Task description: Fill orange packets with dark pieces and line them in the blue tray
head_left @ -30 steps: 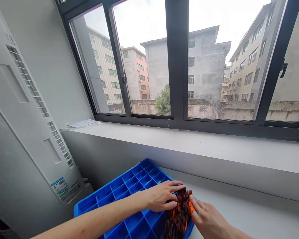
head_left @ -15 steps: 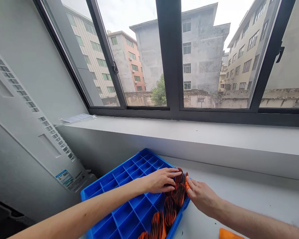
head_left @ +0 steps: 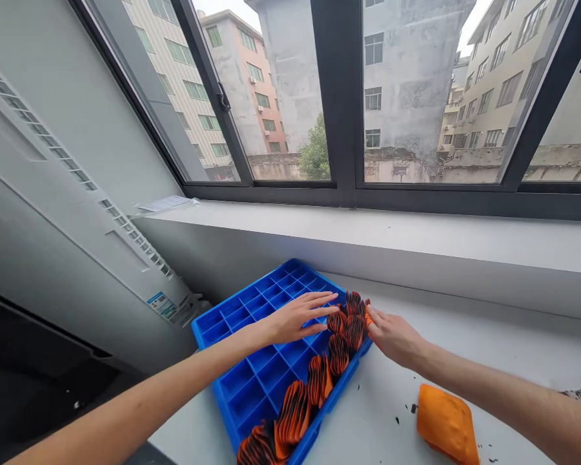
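Note:
A blue plastic tray (head_left: pixel 248 291) divided into square compartments sits tilted across the view. Stacks of thin orange-and-black pieces (head_left: pixel 292 413) stand on edge in compartments along its right side. My left hand (head_left: pixel 304 316) hovers over the tray, fingers spread, its tips near the far stacks and holding nothing. At the tray's far right edge, my right hand (head_left: pixel 392 332) has its fingertips closed on a small orange piece (head_left: pixel 368 318), beside the stacks (head_left: pixel 355 326). Its exact shape is mostly hidden by the fingers.
An orange bundle (head_left: pixel 446 421) lies on the white table (head_left: pixel 489 342) to the right, with dark scraps around it. Behind runs a white sill (head_left: pixel 392 234) under a dark-framed window. A white appliance (head_left: pixel 68 245) leans into view at left; papers (head_left: pixel 167 203) rest on the sill.
My left hand has lifted off the stacks and its fingers have spread. My right hand keeps its place at the tray edge. The view has tipped down, showing more stacks and the orange bundle.

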Tool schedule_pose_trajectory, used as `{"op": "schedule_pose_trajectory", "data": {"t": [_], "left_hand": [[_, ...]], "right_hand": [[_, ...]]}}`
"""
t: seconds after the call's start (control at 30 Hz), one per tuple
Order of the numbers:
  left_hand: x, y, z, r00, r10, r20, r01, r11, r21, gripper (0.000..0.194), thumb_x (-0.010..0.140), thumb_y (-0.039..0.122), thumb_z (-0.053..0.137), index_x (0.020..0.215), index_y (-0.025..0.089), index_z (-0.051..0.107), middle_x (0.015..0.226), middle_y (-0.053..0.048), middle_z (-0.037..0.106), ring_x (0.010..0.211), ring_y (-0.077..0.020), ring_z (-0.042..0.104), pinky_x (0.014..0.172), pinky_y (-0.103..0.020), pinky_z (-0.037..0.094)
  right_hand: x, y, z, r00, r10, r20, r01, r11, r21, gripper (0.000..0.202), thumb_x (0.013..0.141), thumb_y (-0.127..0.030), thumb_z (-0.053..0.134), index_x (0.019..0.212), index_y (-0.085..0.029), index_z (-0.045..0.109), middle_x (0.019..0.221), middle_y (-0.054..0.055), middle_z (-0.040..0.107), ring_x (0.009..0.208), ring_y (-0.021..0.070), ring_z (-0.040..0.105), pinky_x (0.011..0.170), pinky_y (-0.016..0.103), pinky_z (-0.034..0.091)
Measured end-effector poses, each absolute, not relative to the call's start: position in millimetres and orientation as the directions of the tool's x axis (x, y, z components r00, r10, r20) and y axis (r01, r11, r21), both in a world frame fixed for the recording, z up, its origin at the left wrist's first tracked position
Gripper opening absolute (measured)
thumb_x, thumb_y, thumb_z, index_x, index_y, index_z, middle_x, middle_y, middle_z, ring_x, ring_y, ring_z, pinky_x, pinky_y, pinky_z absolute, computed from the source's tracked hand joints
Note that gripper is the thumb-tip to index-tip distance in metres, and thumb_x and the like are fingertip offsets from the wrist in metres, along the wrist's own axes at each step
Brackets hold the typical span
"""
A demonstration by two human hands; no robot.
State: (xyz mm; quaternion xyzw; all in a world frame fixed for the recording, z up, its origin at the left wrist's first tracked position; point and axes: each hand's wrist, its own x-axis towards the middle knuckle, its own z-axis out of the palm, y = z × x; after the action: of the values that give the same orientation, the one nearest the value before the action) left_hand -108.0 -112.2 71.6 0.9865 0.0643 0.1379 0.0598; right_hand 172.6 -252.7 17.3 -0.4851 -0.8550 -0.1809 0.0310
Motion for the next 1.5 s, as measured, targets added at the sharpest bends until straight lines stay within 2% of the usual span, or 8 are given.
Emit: {"op": "schedule_pose_trajectory", "data": {"t": [0.17,0.27,0.37,0.5,0.67,1.1,1.3,1.5], "left_hand": [[-221,-171,49,0.78,0.361,0.511,0.302,-0.933,0.197,0.045,0.108,0.041,0.033,0.15,0.03,0.043,0.147,-0.009,0.056,0.141,-0.0269,0.049,0.115,-0.048,0.043],[-271,-213,14,0.787,0.402,0.468,0.387,-0.912,0.134,0.059,0.105,0.057,0.02,0.151,0.029,0.042,0.148,-0.011,0.055,0.139,-0.029,0.05,0.116,-0.05,0.041],[-283,-240,-20,0.858,0.357,0.37,0.373,-0.927,0.028,0.065,0.1,0.067,0.028,0.151,0.029,0.043,0.152,-0.012,0.05,0.141,-0.0325,0.047,0.115,-0.051,0.041],[-258,-247,-42,0.82,0.361,0.444,0.415,-0.909,-0.027,0.045,0.102,0.033,0.048,0.147,0.029,0.045,0.148,-0.012,0.054,0.14,-0.0286,0.047,0.112,-0.046,0.041],[-198,-258,-38,0.759,0.431,0.487,0.497,-0.868,-0.008,0.03,0.103,0.034,0.049,0.129,0.026,0.061,0.142,-0.011,0.06,0.135,-0.0285,0.052,0.105,-0.044,0.041],[-128,-258,-41,0.643,0.509,0.573,0.546,-0.828,0.123,0.025,0.105,0.033,0.046,0.095,0.023,0.067,0.132,-0.003,0.069,0.13,-0.0253,0.056,0.111,-0.045,0.031],[-149,-226,-44,0.725,0.451,0.52,0.469,-0.877,0.107,0.026,0.102,0.038,0.05,0.092,0.022,0.066,0.129,-0.007,0.07,0.128,-0.0285,0.057,0.108,-0.049,0.033],[-147,-232,-45,0.681,0.459,0.57,0.466,-0.873,0.146,0.022,0.101,0.039,0.05,0.108,0.022,0.064,0.141,-0.011,0.061,0.137,-0.0309,0.049,0.111,-0.052,0.036]], "right_hand": [[176,-253,10,-0.506,0.813,0.289,0.861,0.452,0.235,0.025,0.096,-0.012,0.061,0.119,-0.006,0.064,0.14,0.023,0.055,0.125,0.0309,0.058,0.091,0.039,0.06],[176,-250,10,-0.494,0.811,0.313,0.869,0.455,0.195,0.017,0.099,-0.016,0.061,0.114,-0.009,0.066,0.137,0.019,0.058,0.121,0.0271,0.061,0.091,0.038,0.06],[179,-245,12,-0.486,0.813,0.321,0.873,0.466,0.143,0.017,0.103,-0.019,0.056,0.115,-0.011,0.066,0.136,0.016,0.059,0.122,0.0258,0.061,0.091,0.038,0.06],[192,-248,16,-0.41,0.839,0.358,0.906,0.42,0.051,0.033,0.106,-0.023,0.044,0.135,-0.016,0.058,0.143,0.015,0.055,0.119,0.0261,0.063,0.076,0.032,0.063],[223,-295,36,-0.275,0.851,0.447,0.946,0.322,-0.033,0.049,0.109,-0.034,0.032,0.157,-0.023,0.031,0.149,0.012,0.05,0.099,0.0252,0.072,0.055,0.032,0.06],[243,-469,29,-0.114,0.77,0.628,0.931,0.303,-0.203,0.046,0.107,-0.025,0.043,0.153,-0.027,0.043,0.131,0.005,0.065,0.107,0.0176,0.07,0.092,0.024,0.059],[246,-490,-6,0.13,0.841,0.524,0.918,0.097,-0.384,0.033,0.107,-0.036,0.045,0.138,-0.032,0.055,0.127,0.003,0.067,0.108,0.0217,0.069,0.095,0.036,0.06],[248,-492,-31,0.066,0.913,0.403,0.917,0.104,-0.386,0.047,0.105,-0.054,0.044,0.146,-0.03,0.048,0.141,0.01,0.057,0.121,0.0294,0.061,0.092,0.047,0.061]]}}
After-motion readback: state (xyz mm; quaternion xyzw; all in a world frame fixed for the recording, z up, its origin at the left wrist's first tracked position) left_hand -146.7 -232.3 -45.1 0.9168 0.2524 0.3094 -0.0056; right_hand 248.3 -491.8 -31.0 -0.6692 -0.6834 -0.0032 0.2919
